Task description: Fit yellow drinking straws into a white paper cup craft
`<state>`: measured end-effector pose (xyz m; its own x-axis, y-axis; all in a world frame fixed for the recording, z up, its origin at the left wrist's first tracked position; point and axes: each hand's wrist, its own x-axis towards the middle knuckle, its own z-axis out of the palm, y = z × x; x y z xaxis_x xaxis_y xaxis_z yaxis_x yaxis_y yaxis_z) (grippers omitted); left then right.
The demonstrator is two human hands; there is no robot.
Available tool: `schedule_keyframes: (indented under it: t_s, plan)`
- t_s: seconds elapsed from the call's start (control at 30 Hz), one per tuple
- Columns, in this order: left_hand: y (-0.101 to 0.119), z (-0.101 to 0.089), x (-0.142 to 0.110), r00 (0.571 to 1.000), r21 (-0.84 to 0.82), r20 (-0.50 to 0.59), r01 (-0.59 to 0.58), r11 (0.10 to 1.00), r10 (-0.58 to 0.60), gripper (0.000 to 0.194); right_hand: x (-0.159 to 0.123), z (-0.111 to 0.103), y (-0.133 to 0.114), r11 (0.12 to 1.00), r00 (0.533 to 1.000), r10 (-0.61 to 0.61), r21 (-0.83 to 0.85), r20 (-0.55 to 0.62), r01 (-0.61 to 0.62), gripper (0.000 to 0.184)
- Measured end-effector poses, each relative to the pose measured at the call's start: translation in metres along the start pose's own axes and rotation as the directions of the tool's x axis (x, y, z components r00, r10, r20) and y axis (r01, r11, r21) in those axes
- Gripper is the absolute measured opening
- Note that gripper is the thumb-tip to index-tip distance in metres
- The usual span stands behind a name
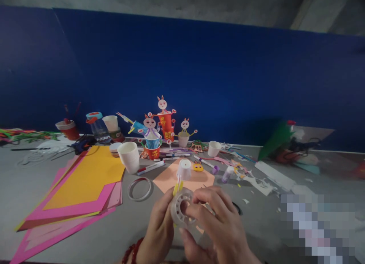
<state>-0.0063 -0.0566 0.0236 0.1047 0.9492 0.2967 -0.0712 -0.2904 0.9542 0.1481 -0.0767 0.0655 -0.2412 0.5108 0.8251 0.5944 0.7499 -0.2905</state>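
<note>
In the head view, your left hand [158,220] is clamping a clear, ring-shaped plastic tape roll [177,210] above the grey worktop [256,222], near side, centre. Your right hand [221,220] is touching its core and rim; whether those fingers are pinching tape, I cannot tell. You are apparently seeking the loose end; the next move seems to be calling for steadying the roll while peeling. Farther back, gold characters are decorating a red paper cup [167,121], too small for reading.
</note>
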Motion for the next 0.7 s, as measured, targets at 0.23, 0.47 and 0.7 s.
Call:
schedule_keyframes:
  t_s: [0.23,0.47,0.7]
  plan:
    - [0.006,0.001,-0.003,0.991,-0.016,0.136,0.0,1.0,0.002,0.037,0.014,-0.017,0.015,0.921,0.974,0.219,0.317,0.057,-0.226,0.009]
    - [0.008,0.005,-0.007,0.983,-0.018,0.179,0.04,0.999,-0.036,0.045,0.034,-0.01,0.038,0.658,0.837,0.318,0.533,0.444,-0.533,0.026]
    - [0.001,0.007,-0.009,0.985,-0.09,0.158,0.078,0.993,-0.064,0.04,0.039,-0.004,0.043,0.588,0.797,0.279,0.561,0.535,-0.583,0.028]
